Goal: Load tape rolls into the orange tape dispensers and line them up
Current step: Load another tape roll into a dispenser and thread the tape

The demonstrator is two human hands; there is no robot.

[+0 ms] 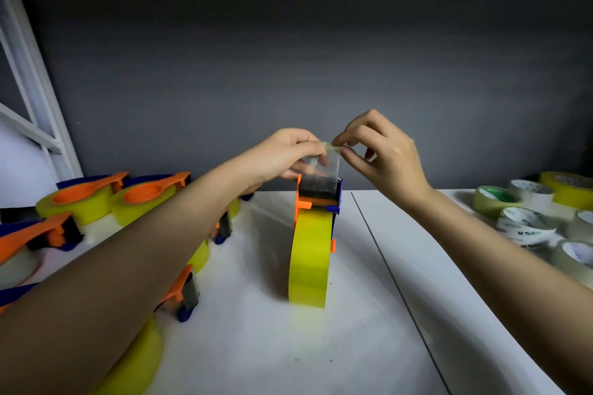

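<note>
An orange and blue tape dispenser (pixel 317 200) stands upright at the table's middle with a yellow tape roll (pixel 310 261) mounted in it. A clear strip of tape (pixel 322 167) runs up from the dispenser's head. My left hand (pixel 285 154) and my right hand (pixel 382 151) both pinch the strip's top end above the dispenser. Several loaded orange dispensers (pixel 86 199) lie in rows at the left, partly hidden under my left forearm.
Several loose tape rolls (pixel 519 223), clear and yellowish, are piled at the right edge of the white table (pixel 401 314). A seam line crosses the tabletop right of the dispenser. A white frame (pixel 29 74) stands at the far left against the grey wall.
</note>
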